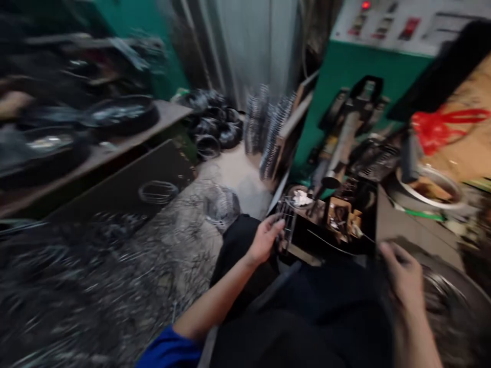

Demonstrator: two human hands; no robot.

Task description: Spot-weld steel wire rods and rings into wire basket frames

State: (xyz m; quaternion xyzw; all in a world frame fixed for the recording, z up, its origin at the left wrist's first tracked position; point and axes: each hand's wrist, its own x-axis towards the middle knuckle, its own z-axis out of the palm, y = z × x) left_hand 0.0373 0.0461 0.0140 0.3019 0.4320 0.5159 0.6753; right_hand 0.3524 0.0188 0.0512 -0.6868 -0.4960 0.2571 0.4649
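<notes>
My left hand is closed on the edge of a small wire grid at the near left corner of a dark tray. On the right, my right hand is blurred, its fingers curled in. Whatever lies between them, if anything, cannot be made out. Right beside that hand is a round basin with shiny curved wire pieces inside. A green machine stands ahead, with a thick metal cylinder jutting toward me. Below the cylinder, the tray holds a torn cardboard box with dark small parts.
Stacks of wire grids lean by a board in the back. Black wire coils lie near the wall. Wire scraps cover the floor at left, below a bench. A white bucket and red bag are at right.
</notes>
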